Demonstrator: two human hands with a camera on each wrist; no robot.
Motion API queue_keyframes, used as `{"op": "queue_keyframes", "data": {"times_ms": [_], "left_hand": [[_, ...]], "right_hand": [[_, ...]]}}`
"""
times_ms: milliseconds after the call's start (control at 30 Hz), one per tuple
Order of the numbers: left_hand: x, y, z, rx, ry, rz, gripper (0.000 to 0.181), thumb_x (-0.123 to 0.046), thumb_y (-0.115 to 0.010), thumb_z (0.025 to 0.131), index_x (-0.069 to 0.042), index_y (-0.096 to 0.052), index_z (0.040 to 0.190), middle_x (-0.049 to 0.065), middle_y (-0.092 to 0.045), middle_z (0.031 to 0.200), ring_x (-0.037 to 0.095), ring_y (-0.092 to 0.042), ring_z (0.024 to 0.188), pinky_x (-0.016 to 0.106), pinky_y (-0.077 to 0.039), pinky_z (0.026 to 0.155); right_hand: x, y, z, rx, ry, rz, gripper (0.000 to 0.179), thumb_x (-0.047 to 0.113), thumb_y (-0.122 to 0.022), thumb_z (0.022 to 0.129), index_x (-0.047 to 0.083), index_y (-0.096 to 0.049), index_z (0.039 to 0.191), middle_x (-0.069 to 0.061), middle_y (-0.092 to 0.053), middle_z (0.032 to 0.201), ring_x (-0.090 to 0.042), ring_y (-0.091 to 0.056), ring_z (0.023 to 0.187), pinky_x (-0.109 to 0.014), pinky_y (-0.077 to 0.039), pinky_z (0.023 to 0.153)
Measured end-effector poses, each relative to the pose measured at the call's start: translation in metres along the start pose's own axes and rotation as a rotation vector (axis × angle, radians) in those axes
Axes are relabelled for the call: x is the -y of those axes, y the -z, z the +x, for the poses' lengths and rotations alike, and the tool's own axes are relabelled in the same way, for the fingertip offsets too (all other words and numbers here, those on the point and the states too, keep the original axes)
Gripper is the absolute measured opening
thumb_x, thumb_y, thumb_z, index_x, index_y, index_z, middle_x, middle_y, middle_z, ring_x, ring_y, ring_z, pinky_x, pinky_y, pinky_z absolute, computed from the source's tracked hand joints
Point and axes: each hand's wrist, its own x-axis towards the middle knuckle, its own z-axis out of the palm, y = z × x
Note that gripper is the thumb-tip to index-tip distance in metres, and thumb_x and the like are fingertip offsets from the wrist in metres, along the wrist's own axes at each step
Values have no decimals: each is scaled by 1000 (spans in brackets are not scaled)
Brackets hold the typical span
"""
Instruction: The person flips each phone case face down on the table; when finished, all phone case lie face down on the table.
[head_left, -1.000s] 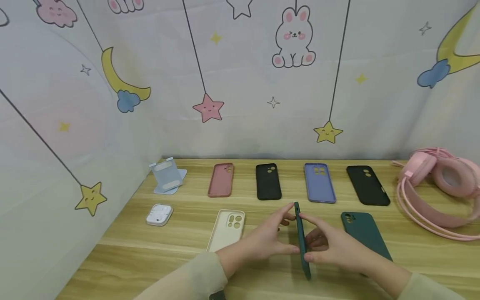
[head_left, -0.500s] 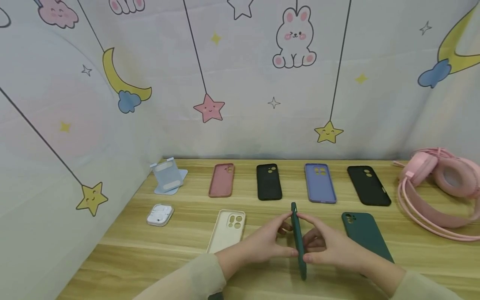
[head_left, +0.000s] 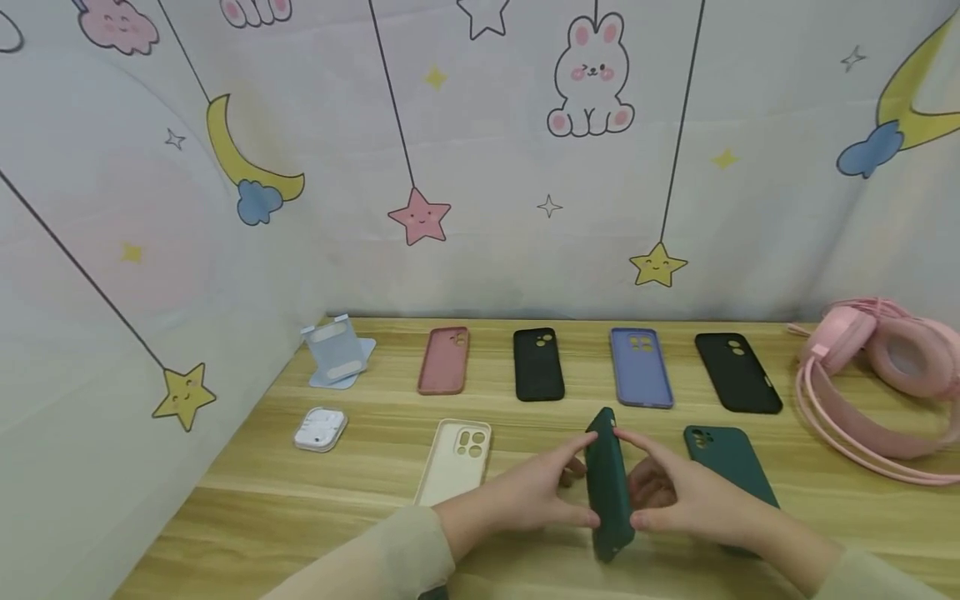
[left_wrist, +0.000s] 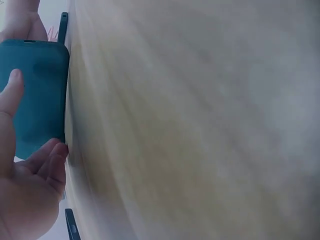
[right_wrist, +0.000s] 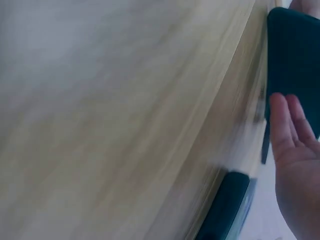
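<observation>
A dark green phone case stands on its long edge, tilted, between the two hands. My left hand holds it from the left, index finger near the far end and thumb near the close end. From the other side my right hand holds it the same way, with thumb and index finger at its edge. In the left wrist view the case shows a smooth broad face with the left thumb before it. The right wrist view has right fingertips at the case's lower part. Its camera cutouts are hidden.
A second green case lies right of the hands, a cream case left. Behind stand pink, black, purple and another black case. Pink headphones, boxed earphones and a blue stand flank them.
The held green case swings slightly left, then back right, and turns from nearly edge-on to showing more of its broad face. My right hand shifts a little to the right.
</observation>
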Motion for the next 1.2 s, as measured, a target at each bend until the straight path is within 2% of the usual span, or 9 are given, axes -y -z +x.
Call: {"op": "queue_keyframes", "data": {"times_ms": [133,267,400,500,733,867,1033,1200], "left_hand": [[-1,0,0,3,5,49,92,-30,-78,78,-22,-22,150,3,-55,122,8,-55,100,25,-45,85],[-1,1,-2,3,-20,147,92,-31,-78,78,-21,-22,150,5,-54,124,8,-53,104,24,-44,86],[-1,2,-5,-6,-1,230,93,-33,-78,77,-26,-21,150,7,-51,123,10,-51,108,25,-43,87],[-1,3,-6,-9,11,282,94,-36,-78,77,-30,-19,150,8,-49,123,12,-51,107,27,-43,87],[2,9,-10,-12,0,391,94,-38,-77,76,-27,-21,150,12,-47,125,13,-49,104,28,-44,86],[8,12,-13,2,-17,471,84,-43,-73,79,-19,-30,148,7,-48,120,11,-48,101,26,-43,85],[11,12,-15,-8,-53,580,68,-48,-69,81,-13,-50,136,0,-49,117,10,-47,104,24,-40,89],[9,14,-17,-15,-61,591,60,-49,-71,79,-13,-57,125,-3,-50,112,8,-47,101,23,-40,87]], "right_hand": [[-5,3,-6,-24,11,-72,89,23,-70,85,7,-12,150,-9,-58,100,-13,-60,87,-28,-51,71],[-7,4,-8,-15,15,-87,90,25,-71,85,6,-12,151,-6,-58,96,-11,-58,80,-26,-49,67],[-6,4,-6,4,-5,-113,93,28,-71,84,3,-11,150,-3,-57,90,-9,-55,72,-26,-47,62],[-3,4,-4,24,-49,-123,95,30,-71,84,2,-9,150,-2,-57,85,-9,-54,68,-26,-47,59],[-3,2,2,91,-78,-111,98,31,-70,84,-3,-5,149,-1,-59,81,-10,-55,65,-26,-47,55],[-6,-3,7,127,-120,-154,94,33,-70,84,-9,-14,146,2,-59,79,-9,-55,65,-26,-46,56],[-4,-6,11,130,-161,-231,90,36,-71,82,-10,-23,144,5,-57,75,-8,-52,62,-26,-44,55],[-2,-7,15,125,-169,-291,90,39,-72,81,-8,-26,143,7,-56,72,-6,-50,59,-25,-43,54]]}}
